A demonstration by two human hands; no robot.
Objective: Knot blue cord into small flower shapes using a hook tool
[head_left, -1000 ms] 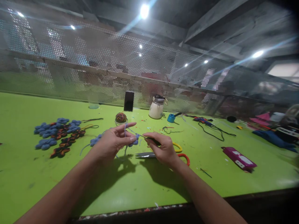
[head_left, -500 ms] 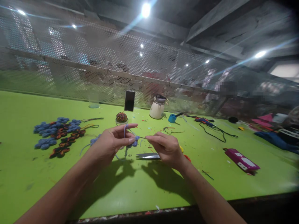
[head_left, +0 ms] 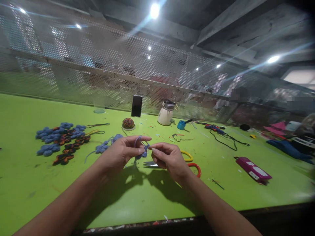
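My left hand (head_left: 119,152) pinches a small piece of blue crochet (head_left: 142,154) between thumb and fingers. Blue yarn (head_left: 136,141) loops over its outstretched index finger. My right hand (head_left: 171,159) is closed on a crochet hook (head_left: 149,147), whose thin tip meets the blue piece; most of the hook is hidden by the fingers. Scissors (head_left: 195,167) with one yellow and one red handle lie under and behind my right hand, blades pointing left. Beyond my left wrist are more blue crocheted pieces (head_left: 102,147), partly covered by the hand.
Blue and dark-orange crocheted flowers (head_left: 49,134) lie left on the green table (head_left: 34,186). Further back are a multicoloured yarn ball (head_left: 128,123), a phone (head_left: 136,106), a cream jug (head_left: 165,114) and a blue pot (head_left: 181,125). Rightward are a glue gun (head_left: 214,128) and a purple case (head_left: 253,169).
My right hand has moved left and closer to my left hand, so less of the hook shows. My left hand has shifted slightly right. More of the scissors' handles is visible.
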